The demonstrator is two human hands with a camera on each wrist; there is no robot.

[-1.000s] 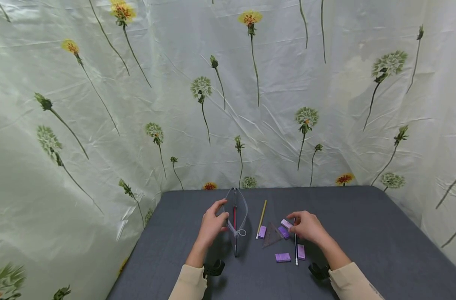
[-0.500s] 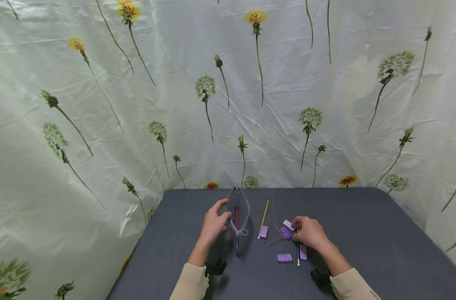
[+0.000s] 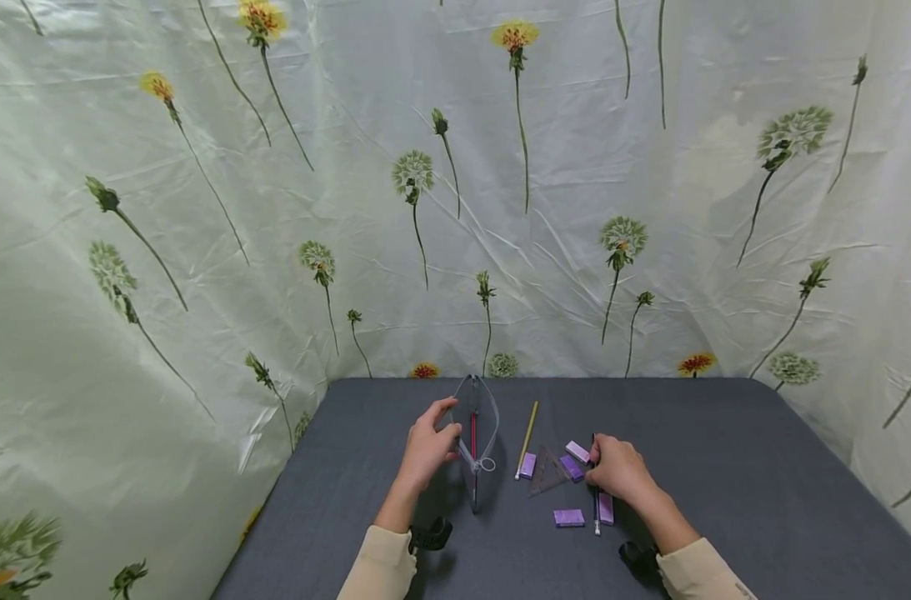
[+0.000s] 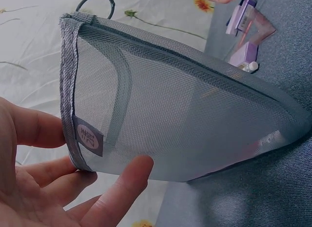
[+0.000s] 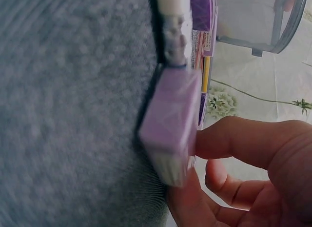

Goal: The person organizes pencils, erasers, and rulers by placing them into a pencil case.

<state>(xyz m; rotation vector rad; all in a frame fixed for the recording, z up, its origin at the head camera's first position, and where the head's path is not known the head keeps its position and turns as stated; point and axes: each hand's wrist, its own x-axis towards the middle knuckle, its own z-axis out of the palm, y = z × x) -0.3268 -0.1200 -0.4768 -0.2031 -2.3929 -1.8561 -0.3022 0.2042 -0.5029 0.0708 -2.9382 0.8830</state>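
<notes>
My left hand (image 3: 425, 450) holds the side of a grey mesh zip pouch (image 4: 146, 105), fingers at its edge and thumb against the mesh. The pouch stands on edge with its mouth spread, and a red pencil (image 3: 473, 433) shows inside it. On the right, my right hand (image 3: 616, 468) pinches a dark pencil (image 3: 597, 508) lying on the table. That pencil's white eraser end (image 5: 174, 2) shows in the right wrist view, where a blurred purple boxed eraser (image 5: 170, 110) partly hides the fingertips. In the head view, this eraser (image 3: 606, 508) lies beside the pencil.
Between the hands lie a yellow pencil (image 3: 527, 437), a clear set square (image 3: 548, 473) and more purple erasers (image 3: 568, 517). Two of these, a pale one (image 3: 578, 452) and a darker one (image 3: 572, 467), lie near the right fingertips. A flowered curtain (image 3: 455, 208) hangs behind the dark table (image 3: 312, 517).
My right hand has drawn back from the pale eraser, and its fingers have closed on the dark pencil. The left hand keeps its hold on the pouch; the head view has shifted slightly.
</notes>
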